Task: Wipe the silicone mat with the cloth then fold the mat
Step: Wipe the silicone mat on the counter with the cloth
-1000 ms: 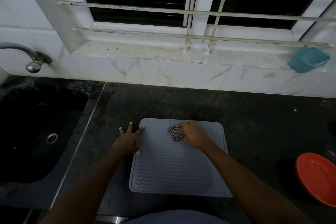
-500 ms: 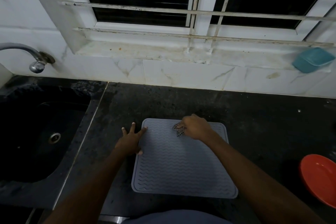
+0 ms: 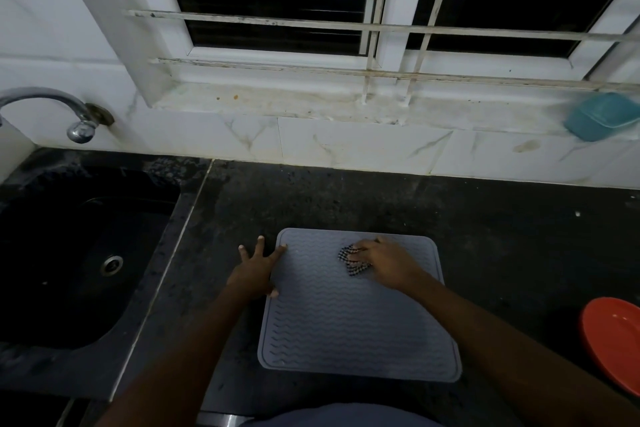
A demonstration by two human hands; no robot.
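A grey silicone mat [image 3: 353,322] with a wavy ribbed pattern lies flat on the black counter. My right hand [image 3: 389,263] presses a small black-and-white checked cloth [image 3: 351,260] onto the mat's far half; most of the cloth is bunched under the fingers. My left hand [image 3: 256,270] rests flat with fingers spread at the mat's far left edge, forefinger and thumb touching the mat, holding nothing.
A black sink [image 3: 69,253] with a steel tap [image 3: 72,114] sits to the left. A red plate [image 3: 613,340] lies at the right edge of the counter. A teal container [image 3: 599,116] stands on the window ledge at the right.
My right hand slid the cloth toward the mat's far edge, then back a little nearer. My left hand stayed pressed at the mat's left edge.
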